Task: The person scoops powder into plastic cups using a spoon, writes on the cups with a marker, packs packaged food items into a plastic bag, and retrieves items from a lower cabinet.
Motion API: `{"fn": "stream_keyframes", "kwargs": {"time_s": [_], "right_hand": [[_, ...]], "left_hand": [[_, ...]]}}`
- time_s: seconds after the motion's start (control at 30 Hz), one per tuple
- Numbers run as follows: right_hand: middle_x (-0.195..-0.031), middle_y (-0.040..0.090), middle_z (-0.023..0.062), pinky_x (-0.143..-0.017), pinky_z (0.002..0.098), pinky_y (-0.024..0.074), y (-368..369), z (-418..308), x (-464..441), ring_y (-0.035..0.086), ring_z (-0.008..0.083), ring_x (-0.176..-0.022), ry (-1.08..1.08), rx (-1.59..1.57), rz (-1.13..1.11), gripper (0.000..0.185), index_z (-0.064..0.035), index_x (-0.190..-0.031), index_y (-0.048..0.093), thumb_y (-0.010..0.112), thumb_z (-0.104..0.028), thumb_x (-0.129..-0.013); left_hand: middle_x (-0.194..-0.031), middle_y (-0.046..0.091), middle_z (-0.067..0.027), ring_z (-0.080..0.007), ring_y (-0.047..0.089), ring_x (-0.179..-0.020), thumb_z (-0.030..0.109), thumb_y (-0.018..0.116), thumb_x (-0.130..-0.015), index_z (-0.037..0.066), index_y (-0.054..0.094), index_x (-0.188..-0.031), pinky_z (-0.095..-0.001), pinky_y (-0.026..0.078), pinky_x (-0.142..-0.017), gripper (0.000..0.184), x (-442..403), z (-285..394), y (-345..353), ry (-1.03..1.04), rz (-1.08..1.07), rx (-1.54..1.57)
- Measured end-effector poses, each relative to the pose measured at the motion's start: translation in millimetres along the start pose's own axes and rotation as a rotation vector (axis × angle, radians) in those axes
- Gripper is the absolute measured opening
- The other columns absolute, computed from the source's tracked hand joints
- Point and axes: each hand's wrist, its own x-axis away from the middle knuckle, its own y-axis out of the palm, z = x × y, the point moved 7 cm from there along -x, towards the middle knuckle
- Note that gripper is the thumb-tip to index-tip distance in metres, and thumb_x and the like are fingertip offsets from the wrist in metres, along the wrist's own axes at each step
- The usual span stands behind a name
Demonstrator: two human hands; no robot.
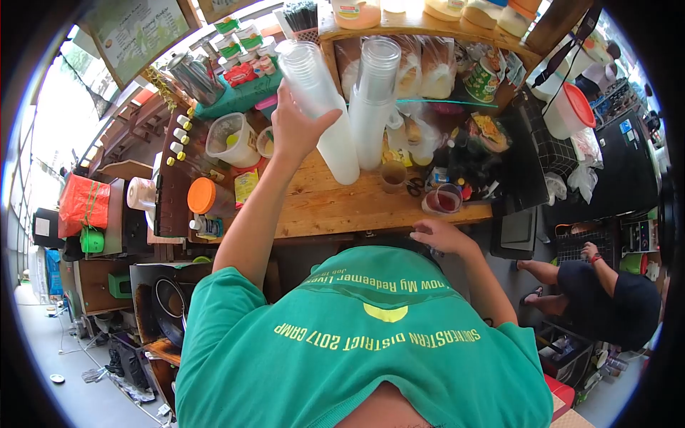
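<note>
Green shirt (357, 349) nearest; beyond, the left hand (298, 130) wraps the left cup stack (320, 93) over the tabletop (307, 207), presumably steadying its tall, leaning column beside the right cup stack (374, 100). Right hand (446, 236), fingers loosely extended, seems empty near the edge.

Left cup stack (334, 146): in the left hand (298, 130), beside the right cup stack (374, 100)
Scissors (415, 187): on the counter (307, 207), left of the drink cup (444, 200)
Shelf (407, 28): behind both stacks, bearing tubs (357, 14)
Lidded jar (207, 196): near counter's left end
</note>
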Motion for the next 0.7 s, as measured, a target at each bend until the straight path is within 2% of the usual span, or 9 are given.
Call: {"fn": "stream_keyframes", "kwargs": {"time_s": [0.07, 0.23, 0.47, 0.5, 0.57, 0.6, 0.63, 0.67, 0.7], "right_hand": [[-0.120, 0.069, 0.0190, -0.095, 0.0370, 0.0515, -4, -17, -4, 0.067, 0.0282, -0.109, -0.061, 0.004, 0.013, 0.057, 0.0019, -0.127, 0.062, 0.068, -0.043, -0.093], [-0.119, 0.069, 0.0190, -0.095, 0.0370, 0.0517, -1, -29, 3, 0.067, 0.0273, -0.110, -0.076, -0.030, -0.011, 0.058, 0.0020, -0.129, 0.061, 0.068, -0.044, -0.094], [-0.120, 0.069, 0.0189, -0.095, 0.0362, 0.0515, -10, -67, 23, 0.067, 0.0263, -0.109, -0.092, 0.034, -0.049, 0.057, 0.0013, -0.130, 0.060, 0.066, -0.043, -0.095], [-0.121, 0.069, 0.0184, -0.095, 0.0357, 0.0513, -12, -83, 24, 0.066, 0.0256, -0.111, -0.143, -0.003, -0.067, 0.056, 0.0010, -0.130, 0.061, 0.066, -0.042, -0.096], [-0.122, 0.069, 0.0179, -0.095, 0.0352, 0.0510, -15, -111, 20, 0.065, 0.0248, -0.112, -0.198, -0.033, -0.088, 0.055, 0.0007, -0.130, 0.061, 0.065, -0.042, -0.096], [-0.126, 0.067, 0.0168, -0.096, 0.0358, 0.0508, -16, -130, 14, 0.064, 0.0246, -0.115, -0.288, -0.111, -0.106, 0.056, -0.0001, -0.132, 0.060, 0.065, -0.043, -0.096], [-0.130, 0.065, 0.0157, -0.097, 0.0363, 0.0506, -17, -149, 10, 0.062, 0.0244, -0.118, -0.379, -0.189, -0.127, 0.058, -0.0009, -0.134, 0.058, 0.065, -0.044, -0.097], [-0.132, 0.063, 0.0143, -0.099, 0.0380, 0.0507, -16, -164, 5, 0.062, 0.0253, -0.119, -0.392, -0.404, -0.200, 0.062, -0.0025, -0.137, 0.056, 0.061, -0.050, -0.097], [-0.135, 0.060, 0.0128, -0.100, 0.0397, 0.0509, -13, -178, 2, 0.061, 0.0262, -0.120, -0.397, -0.620, -0.278, 0.067, -0.0041, -0.140, 0.054, 0.058, -0.056, -0.098]], "left_hand": [[-0.113, 0.068, -0.0195, -0.0296, 0.070, -0.102, 0.033, 0.093, -0.061, -0.003, 0.041, -0.138, -0.0414, 0.056, -0.089, 0.100, -11, -1, 3, -0.065, -0.056, 0.045], [-0.110, 0.070, -0.0171, -0.0265, 0.070, -0.099, 0.031, 0.091, -0.066, 0.001, 0.052, -0.123, -0.0394, 0.056, -0.088, 0.075, -41, 34, -36, 0.089, 0.021, 0.063], [-0.110, 0.071, -0.0134, -0.0213, 0.070, -0.099, 0.033, 0.091, -0.069, 0.001, 0.055, -0.121, -0.0349, 0.057, -0.087, 0.070, -81, 101, -101, 0.240, 0.030, 0.150], [-0.114, 0.071, -0.0111, -0.0185, 0.070, -0.100, 0.016, 0.087, -0.077, -0.001, 0.054, -0.124, -0.0333, 0.056, -0.089, 0.060, -85, 107, -110, 0.239, 0.027, 0.100], [-0.112, 0.071, -0.0108, -0.0179, 0.070, -0.100, 0.015, 0.087, -0.077, -0.001, 0.055, -0.123, -0.0321, 0.056, -0.089, 0.058, -81, 133, -128, 0.300, 0.049, 0.177], [-0.111, 0.071, -0.0104, -0.0173, 0.070, -0.099, 0.014, 0.087, -0.077, -0.001, 0.056, -0.122, -0.0308, 0.055, -0.088, 0.057, -74, 143, -136, 0.358, 0.064, 0.253], [-0.102, 0.073, -0.0112, -0.0205, 0.071, -0.095, 0.033, 0.093, -0.069, 0.000, 0.057, -0.121, -0.0343, 0.057, -0.084, 0.071, -65, 144, -144, 0.403, 0.157, 0.191], [-0.102, 0.073, -0.0112, -0.0205, 0.071, -0.095, 0.033, 0.093, -0.069, 0.000, 0.057, -0.121, -0.0343, 0.057, -0.084, 0.071, -46, 147, -146, 0.397, 0.171, 0.182], [-0.104, 0.073, -0.0105, -0.0224, 0.071, -0.096, 0.029, 0.090, -0.073, 0.001, 0.058, -0.121, -0.0346, 0.057, -0.085, 0.064, -14, 161, -139, 0.468, 0.171, -0.113]]}}
